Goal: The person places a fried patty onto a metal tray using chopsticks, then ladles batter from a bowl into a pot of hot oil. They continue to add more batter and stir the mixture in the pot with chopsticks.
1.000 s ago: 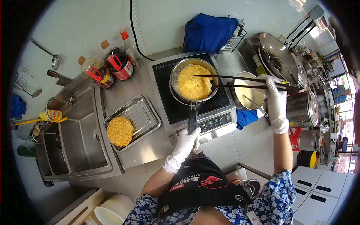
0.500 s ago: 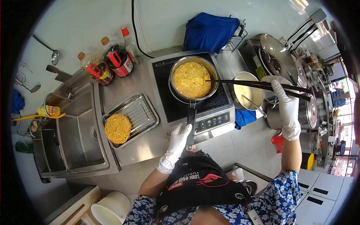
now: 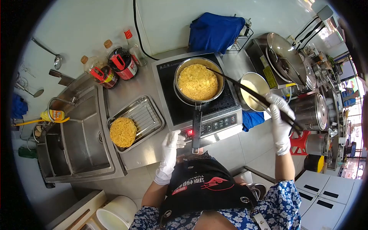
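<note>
On the cooktop stands a steel pan with a round yellow noodle-like cake in it. My gloved right hand grips long dark chopsticks, whose tips touch the upper right edge of the cake. Left of the pan's black handle, my gloved left hand hovers by the counter's front edge, its fingers loosely bent and holding nothing. A second yellow cake lies on a wire rack in a steel tray.
Right of the cooktop stands a pot of pale liquid, with a blue cloth below it. Sauce bottles line the back wall. A sink is at left, a wok at the back right.
My left hand has let go of the pan handle and moved left. My right hand has come lower and nearer, tilting the chopsticks more steeply, with their tips higher on the cake.
</note>
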The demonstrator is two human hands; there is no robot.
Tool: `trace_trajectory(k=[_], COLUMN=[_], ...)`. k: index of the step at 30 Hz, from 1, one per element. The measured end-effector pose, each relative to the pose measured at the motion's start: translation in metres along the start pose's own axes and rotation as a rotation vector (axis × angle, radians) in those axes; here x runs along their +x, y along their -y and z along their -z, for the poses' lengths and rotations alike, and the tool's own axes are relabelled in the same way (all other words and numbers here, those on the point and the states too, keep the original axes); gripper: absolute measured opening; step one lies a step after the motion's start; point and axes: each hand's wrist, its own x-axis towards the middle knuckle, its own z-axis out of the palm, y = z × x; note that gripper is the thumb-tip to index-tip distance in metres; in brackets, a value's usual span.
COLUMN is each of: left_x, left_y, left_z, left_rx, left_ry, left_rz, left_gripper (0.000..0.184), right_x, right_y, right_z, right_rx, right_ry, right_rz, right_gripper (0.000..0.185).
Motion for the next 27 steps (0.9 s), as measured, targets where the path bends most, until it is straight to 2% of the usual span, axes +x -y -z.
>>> trace_trajectory(k=[7,15,17,18,23,27], left_x=[-0.002,-0.006,-0.004,-0.004,-0.002,-0.002], left_y=[0.005,0.007,0.013,0.013,0.013,0.013], left_z=[0.021,0.021,0.021,0.021,0.020,0.023], left_rx=[-0.059,-0.022,-0.068,-0.070,-0.102,-0.081], left_ry=[-0.097,-0.099,-0.100,-0.100,-0.084,-0.093], left_rz=[-0.016,-0.013,-0.014,-0.020,-0.035,-0.040], left_gripper=[0.031,0.038,0.030,0.030,0.030,0.030], right_x=[-0.039,-0.041,-0.037,-0.039,-0.039,-0.033], right_y=[0.011,0.021,0.022,0.022,0.012,0.009], right_z=[-0.018,-0.019,-0.019,-0.018,-0.021,-0.031], right_rx=[-0.232,-0.264,-0.229,-0.174,-0.056,-0.144], right_ry=[-0.007,0.032,0.029,-0.003,-0.083,-0.057], right_rz=[0.107,0.104,0.046,-0.009,-0.021,0.092], right_gripper=[0.014,0.011,0.012,0.012,0.013,0.017])
